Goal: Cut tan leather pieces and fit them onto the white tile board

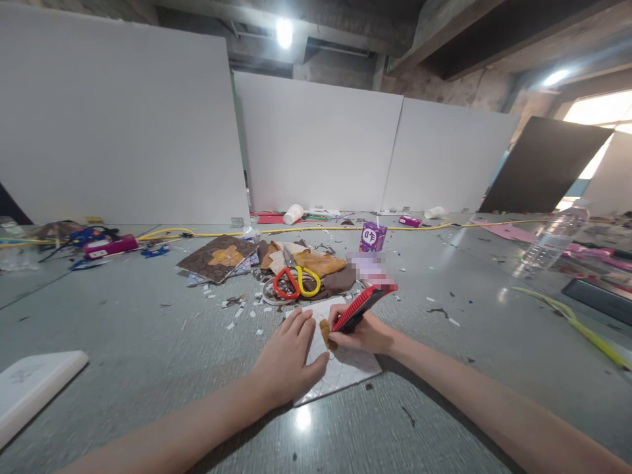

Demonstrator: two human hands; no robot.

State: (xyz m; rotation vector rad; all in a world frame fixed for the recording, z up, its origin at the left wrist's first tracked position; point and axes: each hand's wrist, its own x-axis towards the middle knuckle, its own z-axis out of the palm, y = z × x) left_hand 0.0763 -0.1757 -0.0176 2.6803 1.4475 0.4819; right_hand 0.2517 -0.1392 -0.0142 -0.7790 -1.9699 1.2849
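Two bare hands are working at the near middle of a grey bench (123, 309), over a pale square board (340, 368) whose surface is showing faint cut lines. The left hand (291, 359) is lying flat with fingers spread, pressing the board's left part down. The right hand (363, 334) is clamped around a red and black utility knife (360, 307), its handle slanting up to the right and its tip pointing down at a small tan scrap (326, 334) sitting on the board between the two hands. The scrap is looking rough-edged and brownish-yellow, just beside the left thumb.

Just beyond the board, scissors (296, 283) with one red and one yellow handle are resting on a heap of brown and tan pieces (320, 264). A purple carton (372, 237) is standing farther back, bearing white characters too small to read. A white paper cup (293, 214) is lying on its side near the white partition panels (316, 141). A clear plastic bottle (555, 238) is standing well to the right, and a yellow cable (316, 229) is running across the bench.
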